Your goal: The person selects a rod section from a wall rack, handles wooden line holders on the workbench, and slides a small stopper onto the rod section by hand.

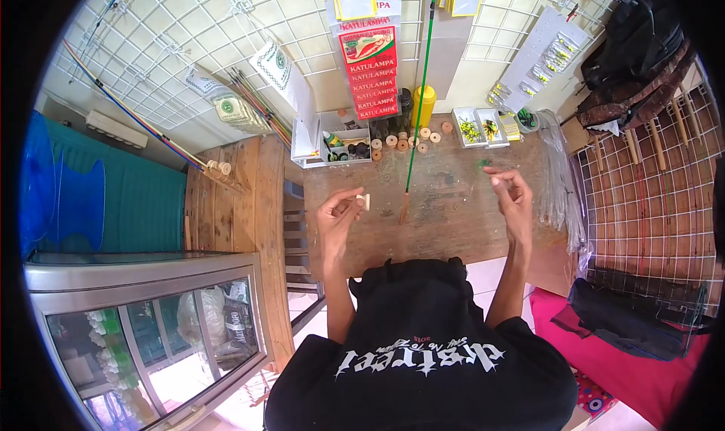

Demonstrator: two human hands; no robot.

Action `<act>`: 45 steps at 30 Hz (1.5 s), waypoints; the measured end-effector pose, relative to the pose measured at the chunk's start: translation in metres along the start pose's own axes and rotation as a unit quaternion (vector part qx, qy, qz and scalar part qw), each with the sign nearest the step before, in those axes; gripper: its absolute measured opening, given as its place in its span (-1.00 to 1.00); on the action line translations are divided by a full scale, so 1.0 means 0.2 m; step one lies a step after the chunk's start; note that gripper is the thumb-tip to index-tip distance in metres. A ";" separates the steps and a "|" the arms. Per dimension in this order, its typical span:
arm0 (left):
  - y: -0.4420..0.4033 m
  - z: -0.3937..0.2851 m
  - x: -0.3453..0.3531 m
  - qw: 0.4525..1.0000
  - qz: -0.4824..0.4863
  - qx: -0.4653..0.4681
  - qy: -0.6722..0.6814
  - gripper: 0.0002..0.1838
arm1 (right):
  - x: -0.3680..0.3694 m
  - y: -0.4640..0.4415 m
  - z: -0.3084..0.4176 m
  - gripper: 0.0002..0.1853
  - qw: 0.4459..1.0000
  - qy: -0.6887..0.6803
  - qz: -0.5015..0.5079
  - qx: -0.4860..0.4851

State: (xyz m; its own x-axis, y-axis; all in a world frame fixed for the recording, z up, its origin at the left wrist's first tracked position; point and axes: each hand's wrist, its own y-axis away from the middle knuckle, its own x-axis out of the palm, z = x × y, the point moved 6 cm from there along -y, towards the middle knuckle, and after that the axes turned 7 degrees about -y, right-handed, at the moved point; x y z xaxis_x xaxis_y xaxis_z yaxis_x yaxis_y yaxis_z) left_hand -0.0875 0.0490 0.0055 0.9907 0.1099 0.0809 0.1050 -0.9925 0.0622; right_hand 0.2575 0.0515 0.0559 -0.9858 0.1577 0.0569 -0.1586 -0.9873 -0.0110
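My left hand (341,210) is raised over the left part of the wooden table, thumb and fingers closed on a small pale wooden spool (365,202). My right hand (513,195) is above the table's right side, its thumb and fingertips pinched together. Whatever is in that pinch, perhaps something very thin, is too small to make out. Between the hands stands a slim green rod (421,91), its brown lower end (404,208) over the tabletop. Several round wooden spools (423,133) are grouped at the table's back, beyond both hands.
A white divided box (332,159) with small bottles sits at the back left, near a yellow bottle (424,108). White trays (470,129) of small yellow-green items stand back right. Red packets (370,68) hang on the wire grid. A glass-fronted cabinet (151,280) is at lower left.
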 end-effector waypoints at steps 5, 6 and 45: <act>0.03 -0.12 0.14 0.992 0.099 0.043 0.072 -0.67 | 0.37 0.10 -0.03 -0.96 0.971 -0.055 0.229 0.039; 0.03 -0.13 0.15 0.992 0.099 0.042 0.071 -0.67 | 0.44 0.12 -0.04 -0.95 0.959 -0.058 0.274 0.037; 0.07 -0.06 -0.20 0.994 -0.042 0.037 0.093 -0.72 | -0.25 0.01 -0.19 -0.86 0.989 -0.119 -0.067 0.051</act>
State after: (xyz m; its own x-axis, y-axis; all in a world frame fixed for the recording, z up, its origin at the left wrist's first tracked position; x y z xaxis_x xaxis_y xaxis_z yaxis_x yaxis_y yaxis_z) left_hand -0.1276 0.0306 0.0145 0.9459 0.1934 0.2607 0.1991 -0.9800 0.0045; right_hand 0.3050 0.0423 0.0145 -0.9134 0.2904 0.2854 -0.2689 -0.9565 0.1129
